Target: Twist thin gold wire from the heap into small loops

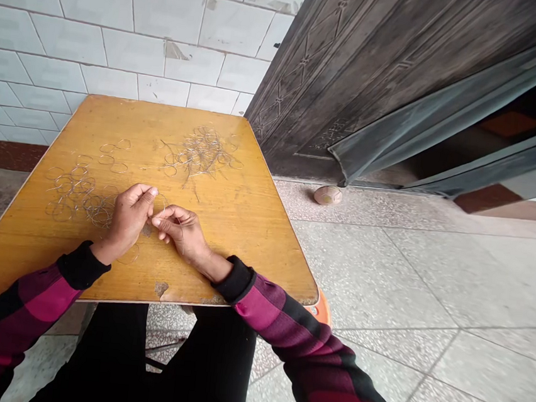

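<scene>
Wire loop (161, 202): a fine metal strand curves up from between your hands, just above the surface; you can barely see it against the wood.

Right hand (180, 233): thumb and forefinger pinch the strand, with the other fingers loosely curled and the heel of the hand near the surface.

Left hand (129, 216): fingers curl inward with the thumb on top, close to your right fingertips; you cannot tell whether this hand grips the wire.

Nearby wire: 1 loose loop (130, 255) lies just below your left hand, and a cluster of loops (70, 191) sits just beside it. Smaller loops (114, 154) lie farther ahead, and a tangled wire bundle (200, 151) lies near the far edge.

Surface: a yellow wood-veneer table (242, 224) with chipped patches (161, 288) along the near edge carries all the wire.

Sleeves: pink-and-black plaid sleeves (280, 316) with black cuffs (236, 280) cover both arms.

Surroundings: a white tile wall (124, 23) stands past the table, and a dark embossed metal door (356, 77) stands to the right. A small worn ball (328, 195) rests on the terrazzo floor (384, 269).
</scene>
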`<state>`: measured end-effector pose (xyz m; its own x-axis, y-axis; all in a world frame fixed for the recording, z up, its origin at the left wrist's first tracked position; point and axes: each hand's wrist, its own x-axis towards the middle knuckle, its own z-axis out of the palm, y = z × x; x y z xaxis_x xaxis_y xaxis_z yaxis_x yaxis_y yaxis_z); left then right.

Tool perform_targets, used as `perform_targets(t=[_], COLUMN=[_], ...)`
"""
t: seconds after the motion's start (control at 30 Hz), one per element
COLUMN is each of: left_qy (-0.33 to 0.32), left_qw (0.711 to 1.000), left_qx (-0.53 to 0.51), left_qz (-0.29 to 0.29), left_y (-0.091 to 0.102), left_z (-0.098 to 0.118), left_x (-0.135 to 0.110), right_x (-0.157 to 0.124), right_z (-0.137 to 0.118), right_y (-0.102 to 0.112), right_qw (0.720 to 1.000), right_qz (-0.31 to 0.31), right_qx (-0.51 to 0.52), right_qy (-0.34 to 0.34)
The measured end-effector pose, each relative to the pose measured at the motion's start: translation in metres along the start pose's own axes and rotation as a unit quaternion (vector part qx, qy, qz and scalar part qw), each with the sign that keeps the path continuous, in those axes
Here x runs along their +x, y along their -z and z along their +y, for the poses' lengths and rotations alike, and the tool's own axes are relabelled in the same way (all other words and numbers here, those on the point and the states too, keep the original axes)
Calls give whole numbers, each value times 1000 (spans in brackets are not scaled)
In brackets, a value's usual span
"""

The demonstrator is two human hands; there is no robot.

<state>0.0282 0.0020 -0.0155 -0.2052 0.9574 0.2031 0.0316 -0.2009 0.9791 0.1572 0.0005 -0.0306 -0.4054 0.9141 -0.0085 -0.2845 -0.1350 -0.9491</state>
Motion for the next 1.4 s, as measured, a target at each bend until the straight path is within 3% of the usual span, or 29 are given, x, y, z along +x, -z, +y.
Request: perform_targets(t=[0.13, 0.27, 0.37, 0.7, 0.9, 1.4], left_qy=[30, 94, 117, 54, 70, 92], left_qw=[999, 986, 980, 994, 992, 989], left_qx=[-24, -58, -57, -34, -57, -89], left_qz=[-35, -125, -153, -92, -92, -68], left_y=[2, 9, 15, 13, 10, 5], left_z=[6, 14, 14, 14, 18, 22], left_x=[2, 8, 12, 11, 7, 3], right_x=[1, 1, 0, 0, 3, 4], right_z=[0, -2, -4, -5, -5, -2], right_y=[2, 4, 5, 7, 8, 9], right_qw=[999, 998, 997, 993, 984, 984], right_qz=[-6, -17, -24, -27, -67, -40], right_qx=[28, 52, 55, 92, 143, 157], right_qy=[-24, -39, -43, -67, -86, -69])
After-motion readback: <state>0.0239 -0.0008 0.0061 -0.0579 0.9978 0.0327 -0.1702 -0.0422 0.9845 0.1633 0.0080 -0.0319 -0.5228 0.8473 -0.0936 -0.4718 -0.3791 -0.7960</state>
